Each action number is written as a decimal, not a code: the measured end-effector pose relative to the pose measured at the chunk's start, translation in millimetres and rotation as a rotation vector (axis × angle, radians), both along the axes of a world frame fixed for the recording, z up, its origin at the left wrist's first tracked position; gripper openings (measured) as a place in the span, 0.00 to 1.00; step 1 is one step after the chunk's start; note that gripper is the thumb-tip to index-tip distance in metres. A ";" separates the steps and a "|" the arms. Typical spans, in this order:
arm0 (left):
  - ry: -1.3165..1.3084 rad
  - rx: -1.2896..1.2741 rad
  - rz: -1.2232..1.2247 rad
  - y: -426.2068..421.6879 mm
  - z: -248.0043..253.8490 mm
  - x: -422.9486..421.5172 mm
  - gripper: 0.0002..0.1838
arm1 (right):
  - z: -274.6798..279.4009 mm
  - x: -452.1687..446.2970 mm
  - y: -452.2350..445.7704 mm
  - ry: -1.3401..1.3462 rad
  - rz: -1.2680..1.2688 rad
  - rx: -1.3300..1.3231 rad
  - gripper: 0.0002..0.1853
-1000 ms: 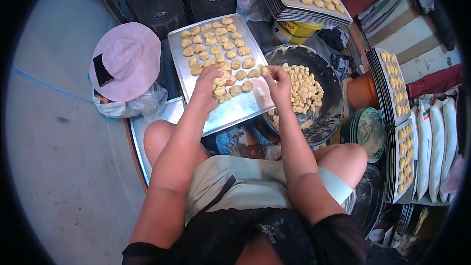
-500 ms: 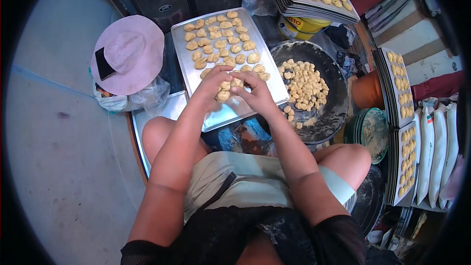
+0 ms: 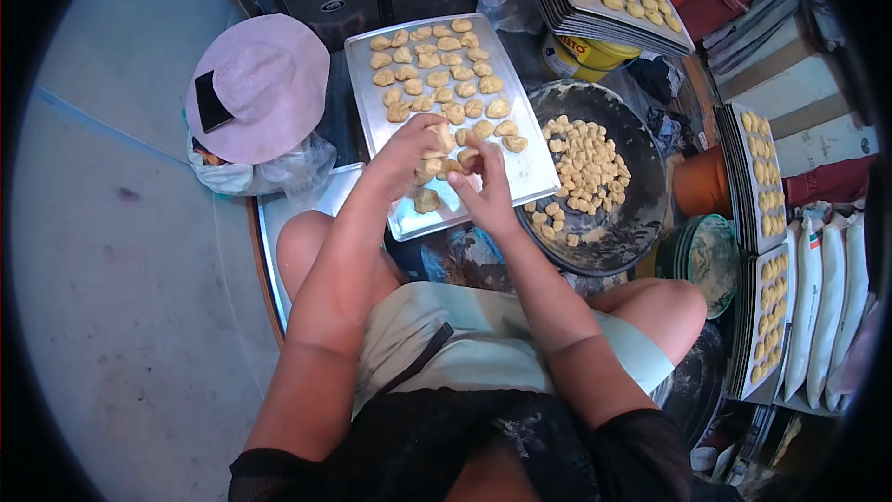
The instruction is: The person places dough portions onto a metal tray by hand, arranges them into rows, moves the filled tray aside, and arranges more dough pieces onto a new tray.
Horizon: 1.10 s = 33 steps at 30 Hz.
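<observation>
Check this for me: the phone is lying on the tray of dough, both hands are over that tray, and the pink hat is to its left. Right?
Not quite: the head view shows the phone on the pink hat, not the tray. The left hand and right hand are over that tray of dough, and the hat is to its left.

The person wears a black top [image 3: 400,446] with short sleeves [image 3: 641,446] that look thin and slightly sheer, whitish smudges [image 3: 528,442] on its front, and pale grey-green shorts [image 3: 474,344] with a dark, narrow strap [image 3: 423,358] across the front.
</observation>
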<state>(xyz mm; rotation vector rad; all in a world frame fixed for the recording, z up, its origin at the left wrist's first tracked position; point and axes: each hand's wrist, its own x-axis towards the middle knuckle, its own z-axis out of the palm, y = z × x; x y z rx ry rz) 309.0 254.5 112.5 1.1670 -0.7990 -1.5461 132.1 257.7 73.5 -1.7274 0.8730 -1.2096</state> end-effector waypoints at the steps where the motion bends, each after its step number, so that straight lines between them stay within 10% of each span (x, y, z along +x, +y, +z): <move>1: 0.008 -0.003 -0.049 1.8 2.6 -4.3 0.23 | 6.7 -4.0 -6.4 0.001 0.090 0.029 0.24; 8: -0.085 -0.036 -0.029 -1.6 9.0 4.1 0.17 | 13.7 -25.1 -32.8 -0.400 0.129 0.494 0.13; 15: 0.001 -0.009 0.112 -6.3 2.1 4.2 0.22 | -45.0 -24.3 0.9 0.774 -0.016 -0.358 0.17; 26: -0.119 0.041 0.014 -8.7 -13.2 -29.7 0.19 | -11.6 -44.1 -35.7 -0.048 -0.061 0.265 0.22; 30: -0.086 0.107 0.062 -12.7 -9.0 -26.0 0.23 | -41.2 -58.1 -34.2 0.479 0.138 -0.202 0.12; 33: -0.205 0.007 -0.015 -15.6 -27.8 -30.9 0.29 | -51.7 -58.2 -28.0 0.395 0.003 -0.166 0.16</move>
